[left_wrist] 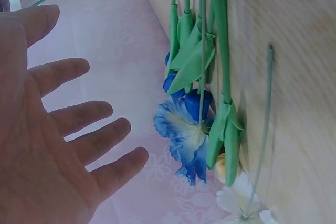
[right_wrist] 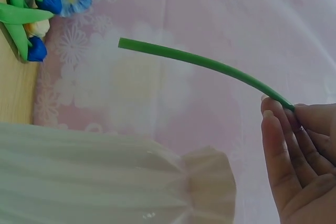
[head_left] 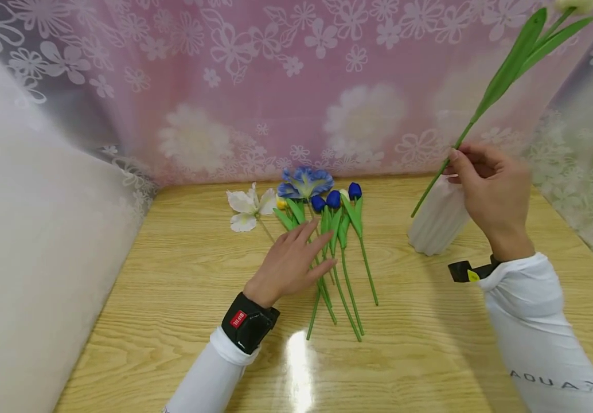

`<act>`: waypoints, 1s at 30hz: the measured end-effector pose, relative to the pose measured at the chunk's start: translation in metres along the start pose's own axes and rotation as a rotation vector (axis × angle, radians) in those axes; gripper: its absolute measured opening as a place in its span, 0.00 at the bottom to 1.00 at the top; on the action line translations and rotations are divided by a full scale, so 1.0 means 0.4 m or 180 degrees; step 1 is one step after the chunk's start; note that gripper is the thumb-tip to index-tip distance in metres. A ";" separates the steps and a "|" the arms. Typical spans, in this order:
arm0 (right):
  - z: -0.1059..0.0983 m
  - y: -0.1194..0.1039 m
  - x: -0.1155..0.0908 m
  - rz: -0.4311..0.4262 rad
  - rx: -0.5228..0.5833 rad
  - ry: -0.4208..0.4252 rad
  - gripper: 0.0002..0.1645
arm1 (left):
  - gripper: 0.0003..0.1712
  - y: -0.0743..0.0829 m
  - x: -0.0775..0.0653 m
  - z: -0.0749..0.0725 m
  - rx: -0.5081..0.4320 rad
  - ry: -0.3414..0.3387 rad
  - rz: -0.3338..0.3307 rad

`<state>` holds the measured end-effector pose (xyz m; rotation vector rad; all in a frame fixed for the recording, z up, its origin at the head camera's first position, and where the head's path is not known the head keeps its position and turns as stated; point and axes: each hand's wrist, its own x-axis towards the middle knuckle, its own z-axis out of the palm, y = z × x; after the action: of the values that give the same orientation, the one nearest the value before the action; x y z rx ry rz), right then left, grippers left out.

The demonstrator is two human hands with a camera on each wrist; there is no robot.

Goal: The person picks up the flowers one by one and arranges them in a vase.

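My right hand (head_left: pixel 500 192) pinches the green stem of a white artificial tulip (head_left: pixel 503 77) between thumb and fingers, with the bloom at the top right edge of the head view. The stem's cut end (right_wrist: pixel 126 43) points down and left, near the white ribbed vase (head_left: pixel 436 223), which stands partly behind the hand. My left hand (head_left: pixel 293 261) has its fingers spread above several loose flowers. In the left wrist view the palm (left_wrist: pixel 47 145) and straight fingers hold nothing. Below that hand lie blue tulips (head_left: pixel 333 199), a blue iris-like flower (head_left: pixel 304 183) and a white one (head_left: pixel 245 207).
A yellow bloom (head_left: pixel 281 202) and another white bloom (head_left: pixel 344 195) lie among the tulips. The wooden table (head_left: pixel 172 321) ends at a pink floral curtain (head_left: pixel 276 86) behind. A white wall-like sheet (head_left: pixel 28 229) borders the left side.
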<state>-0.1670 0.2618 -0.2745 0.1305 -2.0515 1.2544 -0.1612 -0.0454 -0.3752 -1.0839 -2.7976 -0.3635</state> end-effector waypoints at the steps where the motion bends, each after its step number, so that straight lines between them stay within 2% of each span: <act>1: -0.003 0.000 0.003 0.0003 0.0011 0.0023 0.13 | 0.32 0.001 0.003 -0.001 0.0017 0.0004 0.0010; 6: -0.019 -0.009 0.024 0.0108 0.0134 0.0202 0.12 | 0.32 0.005 0.016 -0.005 0.0085 0.0009 0.0072; 10: -0.031 -0.018 0.047 0.0095 0.0512 0.0364 0.10 | 0.32 0.011 0.031 -0.008 0.0092 0.0047 0.0138; 13: -0.039 -0.022 0.059 0.0079 0.0992 0.0502 0.07 | 0.32 0.018 0.042 -0.012 0.0073 0.0060 0.0182; 22: -0.067 -0.019 0.078 0.0049 0.1476 0.0924 0.07 | 0.34 0.037 0.064 -0.007 -0.0018 -0.0109 0.0192; 24: -0.074 -0.020 0.081 0.0043 0.1466 0.1005 0.06 | 0.34 0.041 0.070 -0.002 -0.0047 -0.0113 0.0214; 30: -0.096 -0.018 0.084 0.0013 0.1086 0.1148 0.05 | 0.33 0.055 0.088 0.009 -0.0077 -0.0065 0.0316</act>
<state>-0.1686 0.2981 -0.2380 0.0518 -1.5246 1.5013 -0.1721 -0.0060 -0.3678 -1.2329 -2.7506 -0.3788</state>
